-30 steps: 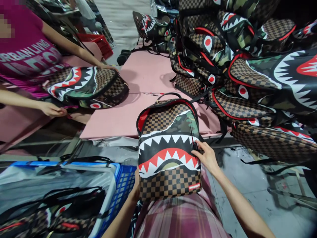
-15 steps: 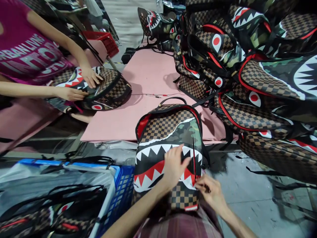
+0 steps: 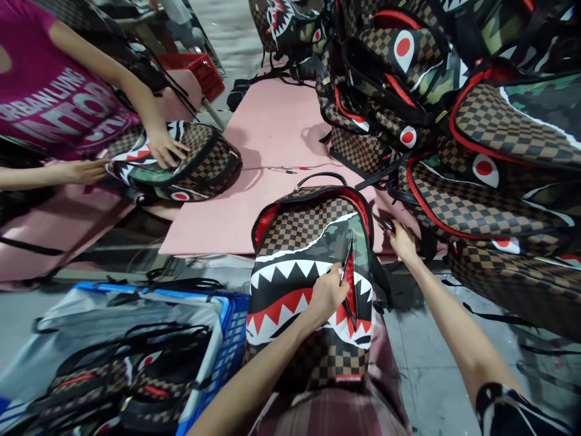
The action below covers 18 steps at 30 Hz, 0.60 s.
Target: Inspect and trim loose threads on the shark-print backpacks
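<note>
A brown-checked backpack (image 3: 295,230) with a printed shark mouth and a camouflage patch leans upright against the table edge, over the lap. Its top opening shows red lining. My left hand (image 3: 327,293) is closed on the edge of the slanted front pocket, which gapes and shows red inside. To the right of the backpack, my right hand (image 3: 403,241) is over the pink table (image 3: 276,136). Its fingers are pinched together around something small and dark with a shiny spot, too unclear to name.
Similar backpacks (image 3: 494,200) are piled high on the right. At the left, a co-worker's hands (image 3: 166,145) rest on another backpack (image 3: 200,160). A blue crate (image 3: 231,339) with bags stands at lower left. Pens (image 3: 288,170) lie mid-table.
My right hand has left the lower end of the pocket and moved up and right to the table. My left hand has closed on the pocket edge, and the pocket gapes wider.
</note>
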Tool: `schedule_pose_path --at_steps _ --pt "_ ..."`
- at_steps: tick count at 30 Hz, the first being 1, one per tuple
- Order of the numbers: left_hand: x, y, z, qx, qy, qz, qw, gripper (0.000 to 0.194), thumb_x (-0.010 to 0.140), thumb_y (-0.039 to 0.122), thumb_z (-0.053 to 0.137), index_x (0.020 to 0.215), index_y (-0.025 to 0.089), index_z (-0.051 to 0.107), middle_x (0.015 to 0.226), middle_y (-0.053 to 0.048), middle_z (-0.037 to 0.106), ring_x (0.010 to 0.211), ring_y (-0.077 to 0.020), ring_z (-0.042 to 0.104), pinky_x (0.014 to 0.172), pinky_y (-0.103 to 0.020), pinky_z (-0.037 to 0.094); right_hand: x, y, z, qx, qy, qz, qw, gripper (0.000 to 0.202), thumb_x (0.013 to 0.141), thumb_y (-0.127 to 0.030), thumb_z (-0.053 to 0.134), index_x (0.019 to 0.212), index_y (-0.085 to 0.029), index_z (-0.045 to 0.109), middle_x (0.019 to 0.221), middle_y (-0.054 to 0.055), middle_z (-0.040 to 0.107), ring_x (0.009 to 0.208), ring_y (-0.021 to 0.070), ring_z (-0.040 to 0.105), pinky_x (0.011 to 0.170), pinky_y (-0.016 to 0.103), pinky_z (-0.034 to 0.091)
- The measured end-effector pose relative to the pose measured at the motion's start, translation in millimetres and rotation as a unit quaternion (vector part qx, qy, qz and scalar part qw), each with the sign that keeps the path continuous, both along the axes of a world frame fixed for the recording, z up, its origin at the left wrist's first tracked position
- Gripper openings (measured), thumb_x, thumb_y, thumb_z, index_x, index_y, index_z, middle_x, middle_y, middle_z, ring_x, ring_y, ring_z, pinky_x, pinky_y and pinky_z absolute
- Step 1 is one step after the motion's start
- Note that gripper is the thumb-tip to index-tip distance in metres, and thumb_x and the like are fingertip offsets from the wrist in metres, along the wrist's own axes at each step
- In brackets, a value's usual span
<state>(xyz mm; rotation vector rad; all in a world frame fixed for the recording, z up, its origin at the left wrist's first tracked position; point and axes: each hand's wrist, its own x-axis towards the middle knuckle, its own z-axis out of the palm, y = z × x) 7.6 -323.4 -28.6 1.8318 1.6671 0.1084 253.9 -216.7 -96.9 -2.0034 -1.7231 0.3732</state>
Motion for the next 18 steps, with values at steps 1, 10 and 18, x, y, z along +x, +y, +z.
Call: schedule_pose_path --at_steps 1,10,18 --pt "3 1 -0.8 0.006 0.013 0.005 1.000 0.046 0.082 0.023 0.038 0.125 0.006 0.045 0.071 -0.009 0.065 0.073 -0.0255 0.064 0.066 -0.030 0.042 0 10 -2.0 0.004 -0.005 0.004 1.000 0.044 0.079 -0.023 0.047 0.121 -0.014 0.053 0.118 0.016 0.058 0.106 0.0316 0.052 0.090 0.049 0.039" --pt "2 17 1.3 0.034 -0.013 -0.012 0.999 0.026 0.086 0.028 0.037 0.102 0.013 0.052 0.063 -0.005 0.062 0.067 -0.0223 0.063 0.065 -0.030 0.043 -53 -89 50.4 0.123 -0.007 0.388 0.913 0.032 0.089 -0.027 0.043 0.116 -0.022 0.059 0.118 0.006 0.061 0.121 0.0223 0.045 0.103 0.045 0.032" --pt "-38 -2 6.0 -0.097 -0.419 0.161 0.888 0.037 0.071 0.044 0.056 0.092 0.016 0.045 0.045 0.008 0.049 0.037 -0.0096 0.047 0.043 -0.021 0.041 -65 -119 66.2 0.128 -0.038 0.436 0.890 0.030 0.089 -0.022 0.046 0.117 -0.024 0.059 0.118 0.006 0.062 0.122 0.0209 0.045 0.106 0.050 0.027"
